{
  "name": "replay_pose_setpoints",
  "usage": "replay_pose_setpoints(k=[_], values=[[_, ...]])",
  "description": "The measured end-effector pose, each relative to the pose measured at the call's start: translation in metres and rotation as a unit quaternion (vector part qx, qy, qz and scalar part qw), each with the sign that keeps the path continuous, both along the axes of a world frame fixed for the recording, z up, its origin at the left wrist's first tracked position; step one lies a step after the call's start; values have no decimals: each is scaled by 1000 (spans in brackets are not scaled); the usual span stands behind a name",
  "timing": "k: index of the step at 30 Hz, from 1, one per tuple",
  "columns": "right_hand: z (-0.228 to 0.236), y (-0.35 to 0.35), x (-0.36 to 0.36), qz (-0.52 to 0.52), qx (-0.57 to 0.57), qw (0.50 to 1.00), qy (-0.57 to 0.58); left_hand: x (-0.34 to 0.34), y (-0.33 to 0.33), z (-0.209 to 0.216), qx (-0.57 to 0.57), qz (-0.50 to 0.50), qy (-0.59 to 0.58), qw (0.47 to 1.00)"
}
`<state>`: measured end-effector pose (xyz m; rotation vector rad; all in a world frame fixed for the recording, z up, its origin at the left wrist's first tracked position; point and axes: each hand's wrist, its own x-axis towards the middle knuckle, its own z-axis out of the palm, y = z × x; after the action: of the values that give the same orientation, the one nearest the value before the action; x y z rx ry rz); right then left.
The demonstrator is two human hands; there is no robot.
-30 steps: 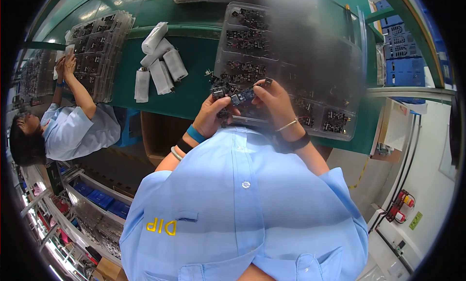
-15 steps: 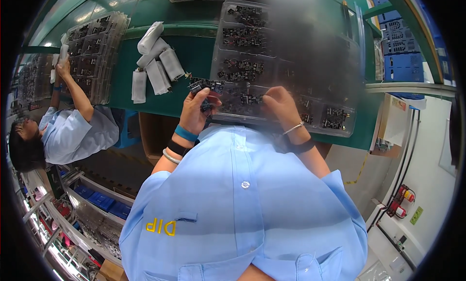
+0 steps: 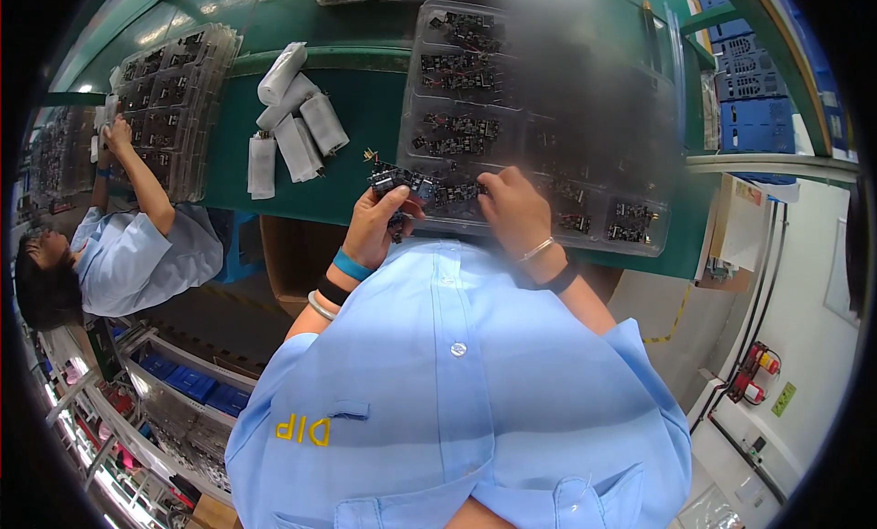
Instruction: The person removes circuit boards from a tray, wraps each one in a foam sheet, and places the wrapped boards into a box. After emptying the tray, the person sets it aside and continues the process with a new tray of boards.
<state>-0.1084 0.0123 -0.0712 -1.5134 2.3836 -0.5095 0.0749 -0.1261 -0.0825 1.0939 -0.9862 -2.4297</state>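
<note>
My left hand (image 3: 373,226) is closed around a bunch of small black circuit boards (image 3: 395,176), which fan out past its thumb and fingers. Some boards also poke out below its fingers. In a pinch, my right hand (image 3: 518,214) has the end of another black circuit board (image 3: 457,195), close beside the bunch. Both hands are over the near edge of a clear plastic compartment tray (image 3: 413,118). Its compartments hold heaps of similar boards (image 3: 457,134). A grey blur hides much of the tray's middle and far right.
Several white-wrapped bundles (image 3: 323,123) lie on the green bench (image 3: 365,90) to the left. Farther left, a co-worker's hand (image 3: 117,134) reaches beside stacked clear trays (image 3: 194,109). Blue crates (image 3: 756,122) stand at the far right, and a cardboard box (image 3: 731,227) is below them.
My left hand has moved slightly right and nearer to me with its bunch of boards. My right hand has come left, bringing its board up against that bunch.
</note>
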Motion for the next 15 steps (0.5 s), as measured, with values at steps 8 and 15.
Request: replay_pose_setpoints(k=[8,15], values=[[-19,-19,3,30,15,999,8,1,1,-3,-3,-36,6,999],[-3,-16,7,-49,-50,908,-414,-2,10,0,-40,-80,6,996]])
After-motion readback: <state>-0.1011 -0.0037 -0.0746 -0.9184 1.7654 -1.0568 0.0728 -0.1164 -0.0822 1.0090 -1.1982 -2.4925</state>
